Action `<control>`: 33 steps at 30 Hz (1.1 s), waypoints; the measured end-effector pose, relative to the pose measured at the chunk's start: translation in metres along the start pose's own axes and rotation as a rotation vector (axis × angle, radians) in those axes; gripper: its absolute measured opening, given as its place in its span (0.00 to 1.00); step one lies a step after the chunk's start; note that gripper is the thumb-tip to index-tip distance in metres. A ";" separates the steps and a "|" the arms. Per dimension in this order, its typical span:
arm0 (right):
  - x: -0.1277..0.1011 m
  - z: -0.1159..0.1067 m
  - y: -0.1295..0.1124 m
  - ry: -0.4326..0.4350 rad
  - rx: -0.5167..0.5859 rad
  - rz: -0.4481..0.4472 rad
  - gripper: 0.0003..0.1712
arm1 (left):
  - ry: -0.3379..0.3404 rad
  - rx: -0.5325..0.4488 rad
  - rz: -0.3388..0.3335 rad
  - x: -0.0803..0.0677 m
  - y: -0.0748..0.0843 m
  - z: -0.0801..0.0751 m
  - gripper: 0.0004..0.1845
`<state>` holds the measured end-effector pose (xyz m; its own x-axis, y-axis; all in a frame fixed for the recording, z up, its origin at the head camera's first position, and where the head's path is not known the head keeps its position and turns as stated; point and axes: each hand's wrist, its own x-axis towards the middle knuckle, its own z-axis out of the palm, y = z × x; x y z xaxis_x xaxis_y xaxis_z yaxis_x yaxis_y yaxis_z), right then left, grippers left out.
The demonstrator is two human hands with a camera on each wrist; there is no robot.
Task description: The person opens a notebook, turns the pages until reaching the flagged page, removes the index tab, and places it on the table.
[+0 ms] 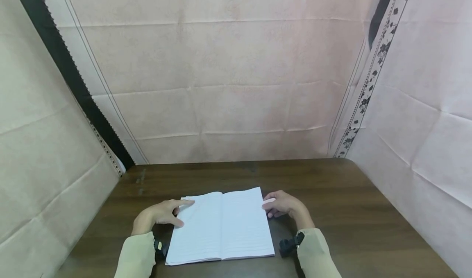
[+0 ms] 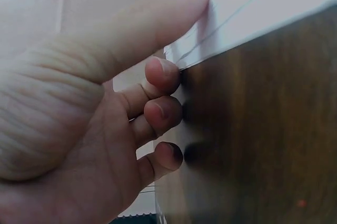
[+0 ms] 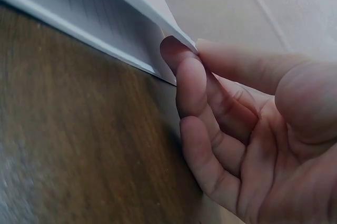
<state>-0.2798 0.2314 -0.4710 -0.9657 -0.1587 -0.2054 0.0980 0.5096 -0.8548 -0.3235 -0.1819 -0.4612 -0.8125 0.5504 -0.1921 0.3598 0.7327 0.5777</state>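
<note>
An open lined notebook (image 1: 221,227) lies flat on a dark wooden table (image 1: 350,212), near its front edge. My left hand (image 1: 180,212) is at the notebook's left edge. In the left wrist view that hand (image 2: 183,31) has its thumb lying on the left page (image 2: 253,2), and its curled fingertips (image 2: 164,72) meet the edge from below. My right hand (image 1: 271,204) is at the upper right corner of the right page. The right wrist view shows this hand (image 3: 187,50) pinching the lifted corner of the page (image 3: 105,23) between thumb and forefinger.
Pale fabric walls (image 1: 228,85) close in the table at the back and on both sides. Bare wood (image 1: 228,175) lies beyond the notebook. Black wrist mounts (image 1: 291,245) sit at both sleeves.
</note>
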 end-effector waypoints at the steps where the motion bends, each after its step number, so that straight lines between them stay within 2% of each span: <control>1: 0.000 0.000 0.000 -0.001 -0.002 -0.005 0.20 | -0.001 0.002 -0.003 -0.001 0.000 0.000 0.39; 5: 0.000 0.002 0.002 -0.010 0.003 -0.015 0.20 | -0.004 -0.001 -0.020 -0.004 0.000 -0.001 0.36; 7: 0.000 0.003 0.003 -0.016 -0.002 -0.020 0.21 | -0.002 0.003 -0.006 -0.005 0.000 -0.001 0.34; 12: 0.000 0.000 0.002 -0.029 0.008 -0.025 0.18 | 0.042 0.005 0.105 0.000 0.007 -0.001 0.29; 17: -0.002 -0.003 0.000 -0.048 0.045 -0.025 0.17 | 0.067 0.026 0.181 0.007 0.017 0.001 0.28; 20: -0.003 -0.003 -0.001 -0.056 0.066 -0.023 0.18 | 0.047 0.048 0.225 0.012 0.028 0.005 0.27; 29: 0.003 -0.009 -0.005 -0.083 0.117 -0.044 0.19 | -0.027 0.118 0.310 0.032 0.074 0.022 0.21; 33: 0.002 -0.009 -0.006 -0.088 0.119 -0.032 0.18 | -0.050 0.147 0.328 0.040 0.091 0.032 0.20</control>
<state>-0.2846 0.2359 -0.4621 -0.9444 -0.2495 -0.2140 0.1007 0.4001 -0.9109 -0.3086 -0.0803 -0.4414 -0.6209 0.7819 -0.0565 0.6625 0.5619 0.4953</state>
